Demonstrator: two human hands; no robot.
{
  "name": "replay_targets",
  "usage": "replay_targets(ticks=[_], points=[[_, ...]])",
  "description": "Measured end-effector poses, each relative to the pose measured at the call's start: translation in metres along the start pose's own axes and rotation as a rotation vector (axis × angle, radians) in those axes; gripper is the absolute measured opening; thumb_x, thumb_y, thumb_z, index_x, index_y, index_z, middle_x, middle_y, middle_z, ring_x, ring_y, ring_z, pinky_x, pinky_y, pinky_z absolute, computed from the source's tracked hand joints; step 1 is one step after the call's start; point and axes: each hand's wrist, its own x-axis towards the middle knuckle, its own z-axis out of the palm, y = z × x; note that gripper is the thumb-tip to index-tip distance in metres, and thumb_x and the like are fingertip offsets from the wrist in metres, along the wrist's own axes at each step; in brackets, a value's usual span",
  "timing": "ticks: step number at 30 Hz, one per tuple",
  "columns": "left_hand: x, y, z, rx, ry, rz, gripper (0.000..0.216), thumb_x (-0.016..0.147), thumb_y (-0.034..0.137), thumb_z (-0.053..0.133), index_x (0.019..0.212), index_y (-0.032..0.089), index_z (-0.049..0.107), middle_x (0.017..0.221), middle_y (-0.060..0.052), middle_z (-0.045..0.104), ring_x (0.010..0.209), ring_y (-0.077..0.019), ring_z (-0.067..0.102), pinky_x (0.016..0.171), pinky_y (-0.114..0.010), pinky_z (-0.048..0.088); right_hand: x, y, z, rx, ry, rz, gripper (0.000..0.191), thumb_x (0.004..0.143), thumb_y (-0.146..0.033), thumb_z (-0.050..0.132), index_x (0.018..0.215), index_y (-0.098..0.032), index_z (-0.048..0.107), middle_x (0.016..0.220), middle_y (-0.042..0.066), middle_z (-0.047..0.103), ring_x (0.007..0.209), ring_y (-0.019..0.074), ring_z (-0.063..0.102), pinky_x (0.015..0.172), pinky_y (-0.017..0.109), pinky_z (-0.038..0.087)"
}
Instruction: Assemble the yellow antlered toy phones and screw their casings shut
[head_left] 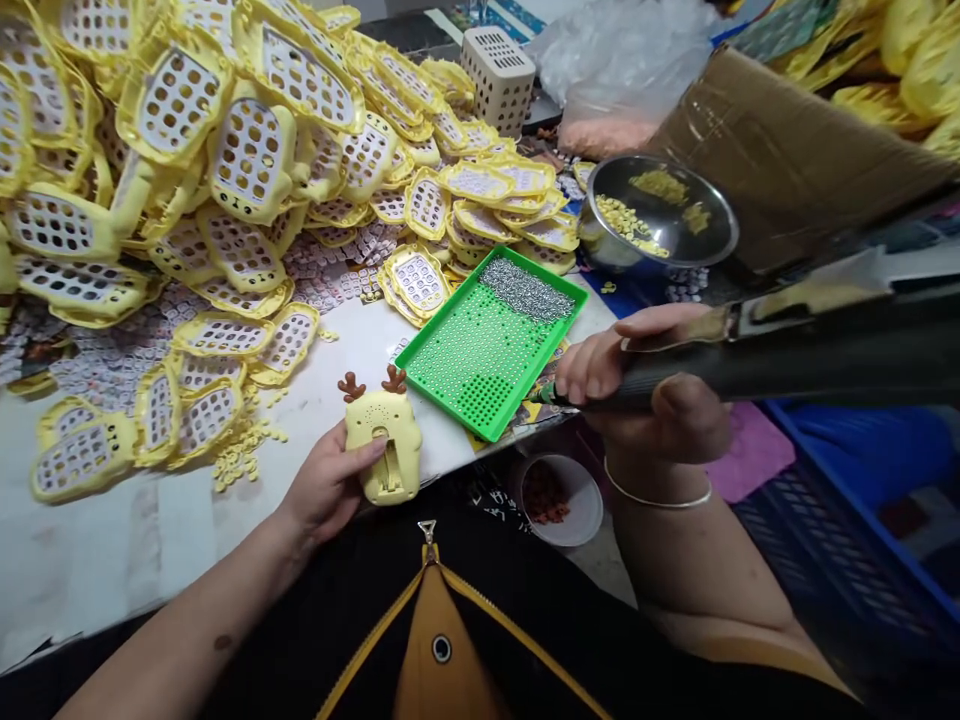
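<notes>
My left hand [337,475] is closed round a yellow toy body [381,415] at the table's front edge. Two brown antlers stick up from the toy, and its back, with an open battery slot, faces me. In my right hand [645,390] is a dark electric screwdriver [795,345], gripped near its front end. The bit end points left, beside the near right corner of a green tray [461,375]. Small silver screws [529,290] lie heaped at the far end of that tray, and its near part shows bare perforated floor.
Yellow toy shells [247,155] are piled high at the left and back. A steel bowl [701,235] with small yellow parts stands behind the tray, near a cardboard box [795,150]. Below the edge are a white bucket [581,510] of brown pieces and a blue crate [840,560].
</notes>
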Motion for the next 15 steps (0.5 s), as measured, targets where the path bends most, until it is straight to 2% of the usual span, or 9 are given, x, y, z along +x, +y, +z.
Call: replay_targets(ticks=[4,9,11,15], points=[[0.009,0.001,0.004,-0.096,0.044,-0.027,0.040,0.064,0.023,0.081,0.101,0.013,0.071,0.098,-0.012,0.076,0.084,-0.0267,0.071,0.073,-0.037,0.060,0.002,0.000,0.004,-0.024,-0.033,-0.004,0.025,0.080,-0.044,0.066,0.101,-0.029,0.067,0.054,-0.006,0.049,0.044,0.0144,0.050,0.042,0.031,0.043],[0.012,0.002,0.002,-0.070,0.046,-0.062,0.041,0.067,0.023,0.082,0.104,0.012,0.069,0.099,-0.013,0.076,0.086,-0.0261,0.072,0.077,-0.037,0.060,0.004,0.029,0.007,-0.142,-0.074,-0.007,0.028,0.080,-0.052,0.063,0.101,-0.034,0.059,0.055,-0.006,0.050,0.044,0.0141,0.049,0.044,0.031,0.044],[0.013,0.002,0.000,-0.065,0.035,-0.059,0.045,0.066,0.021,0.083,0.108,0.014,0.067,0.101,-0.012,0.075,0.088,-0.0258,0.072,0.079,-0.037,0.060,0.004,0.039,0.007,-0.194,-0.052,0.012,0.031,0.079,-0.057,0.062,0.099,-0.034,0.056,0.056,-0.007,0.049,0.042,0.0140,0.047,0.043,0.032,0.044],[0.016,0.002,-0.001,-0.068,0.040,-0.060,0.051,0.066,0.021,0.083,0.113,0.015,0.064,0.103,-0.011,0.075,0.090,-0.0264,0.072,0.080,-0.038,0.060,0.005,0.048,0.009,-0.132,-0.033,-0.017,0.025,0.082,-0.050,0.062,0.099,-0.032,0.058,0.057,-0.007,0.047,0.043,0.0128,0.048,0.042,0.030,0.044]])
